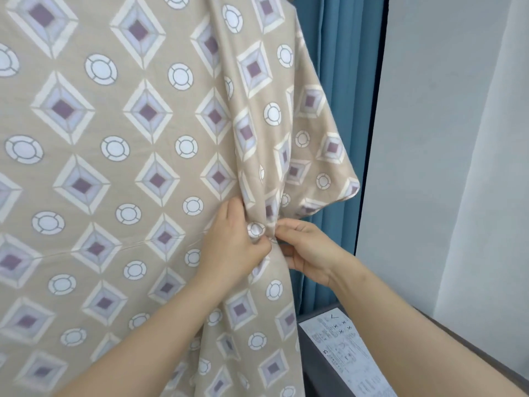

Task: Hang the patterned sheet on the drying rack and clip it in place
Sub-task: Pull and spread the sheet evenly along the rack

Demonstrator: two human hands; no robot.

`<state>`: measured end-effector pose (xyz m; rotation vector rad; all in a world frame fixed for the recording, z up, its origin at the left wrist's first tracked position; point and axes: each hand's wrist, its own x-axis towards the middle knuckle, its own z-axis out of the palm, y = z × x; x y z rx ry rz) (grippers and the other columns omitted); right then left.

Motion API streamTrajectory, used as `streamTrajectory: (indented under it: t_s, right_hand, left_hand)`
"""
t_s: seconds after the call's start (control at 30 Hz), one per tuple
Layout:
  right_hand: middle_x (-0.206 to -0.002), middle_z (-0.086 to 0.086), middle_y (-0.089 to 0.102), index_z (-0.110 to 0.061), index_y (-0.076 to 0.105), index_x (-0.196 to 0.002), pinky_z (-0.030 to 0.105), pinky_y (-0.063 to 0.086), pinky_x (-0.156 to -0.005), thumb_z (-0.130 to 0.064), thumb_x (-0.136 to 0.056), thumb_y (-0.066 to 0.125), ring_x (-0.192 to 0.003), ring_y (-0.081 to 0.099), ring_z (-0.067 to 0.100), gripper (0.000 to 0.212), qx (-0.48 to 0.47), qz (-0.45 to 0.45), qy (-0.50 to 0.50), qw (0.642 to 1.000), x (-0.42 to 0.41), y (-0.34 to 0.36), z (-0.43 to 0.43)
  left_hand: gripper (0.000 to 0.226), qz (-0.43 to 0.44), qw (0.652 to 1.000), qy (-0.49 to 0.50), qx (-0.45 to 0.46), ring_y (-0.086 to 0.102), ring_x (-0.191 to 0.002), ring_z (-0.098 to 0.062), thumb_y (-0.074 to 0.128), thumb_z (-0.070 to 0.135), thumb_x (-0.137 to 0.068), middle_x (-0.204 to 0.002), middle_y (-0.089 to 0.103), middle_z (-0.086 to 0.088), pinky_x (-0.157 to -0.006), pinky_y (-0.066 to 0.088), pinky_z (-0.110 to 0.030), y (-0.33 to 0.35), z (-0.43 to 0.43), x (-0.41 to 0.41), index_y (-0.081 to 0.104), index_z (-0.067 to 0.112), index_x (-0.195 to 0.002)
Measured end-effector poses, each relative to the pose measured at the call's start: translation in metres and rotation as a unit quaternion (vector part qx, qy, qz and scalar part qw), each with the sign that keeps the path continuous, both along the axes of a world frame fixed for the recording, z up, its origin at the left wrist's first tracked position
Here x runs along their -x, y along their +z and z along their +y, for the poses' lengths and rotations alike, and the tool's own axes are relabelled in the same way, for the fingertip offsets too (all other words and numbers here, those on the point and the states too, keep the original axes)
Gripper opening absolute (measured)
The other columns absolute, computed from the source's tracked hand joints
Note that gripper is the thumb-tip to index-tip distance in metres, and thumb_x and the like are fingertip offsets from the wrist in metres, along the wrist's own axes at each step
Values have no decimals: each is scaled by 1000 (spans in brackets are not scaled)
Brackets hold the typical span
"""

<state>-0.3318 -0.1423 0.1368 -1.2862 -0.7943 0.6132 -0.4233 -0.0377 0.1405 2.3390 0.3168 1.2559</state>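
Observation:
The patterned sheet [120,173], beige with purple diamonds and white circles, hangs down and fills most of the head view. Its right side is bunched into folds, and a loose corner flap [329,156] droops to the right. My left hand [232,245] grips the gathered fabric at mid-height. Just beside it, my right hand [306,247] pinches the same bunch, fingers touching the left hand's. The drying rack and any clips are hidden behind the sheet or out of frame.
A blue curtain [340,81] hangs behind the sheet's right edge, with a pale wall [443,138] further right. Low at the right stands a dark grey box-like object with a white printed label [346,359].

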Motion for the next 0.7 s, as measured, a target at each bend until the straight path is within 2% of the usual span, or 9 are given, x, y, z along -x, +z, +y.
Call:
streamTrajectory:
  t_s: [0.07,0.2,0.3,0.4,0.47,0.53,0.63,0.7]
  right_hand:
    - [-75,1,70,-12,67,-87,24,58,-61,-10,-95,50,-64,67,10,19,-6,4,9,1000,5,-1,7]
    - [-76,1,69,-13,68,-86,24,58,-61,-9,-95,50,-63,66,10,21,-8,19,27,999,15,-4,24]
    - [-87,10,68,-8,61,-94,26,58,-61,-16,-94,54,-68,67,15,11,-17,56,3,998,19,-7,34]
    - [-100,18,62,2,52,-117,31,59,-59,-25,-89,63,-73,65,24,40,-44,149,-80,985,13,-14,37]
    - [-93,13,63,-9,46,-124,29,57,-56,-24,-85,67,-69,63,22,47,-49,167,-125,977,6,-16,36]
    - [-79,5,62,-18,49,-117,28,55,-56,-20,-88,64,-62,60,16,33,-36,130,-127,983,2,-12,34]
    - [-60,-2,53,-13,59,-95,19,50,-45,-18,-92,58,-46,44,8,6,-43,103,-179,978,-5,2,27]
    - [-60,-1,47,-15,57,-86,16,46,-41,-18,-93,55,-47,41,8,8,-69,111,-238,962,-14,12,16]
  left_hand:
    - [34,10,1000,10,9,48,-89,-25,67,11,-69,-80,33,7,-68,38,-33,2,4,6,37,8,-86]
    - [36,24,999,26,26,48,-92,-25,68,11,-68,-90,40,0,-73,41,-35,5,15,21,40,6,-91]
    - [41,22,999,29,32,50,-94,-25,68,11,-68,-97,45,-5,-78,44,-40,5,22,27,44,2,-99]
    - [45,29,999,15,32,49,-98,-22,68,14,-69,-102,45,-2,-77,44,-36,5,18,25,43,5,-105]
    - [44,23,999,7,28,49,-100,-22,67,15,-70,-102,43,1,-77,44,-35,3,13,20,43,8,-106]
    - [44,13,1000,5,28,48,-102,-20,67,16,-72,-104,43,2,-76,42,-32,0,10,15,43,10,-109]
    - [46,0,1000,6,25,47,-105,-17,68,22,-76,-110,44,3,-75,38,-29,-2,10,11,43,12,-114]
    - [45,-16,1000,11,22,46,-103,-15,68,29,-78,-111,46,4,-74,37,-28,-2,10,11,44,13,-114]
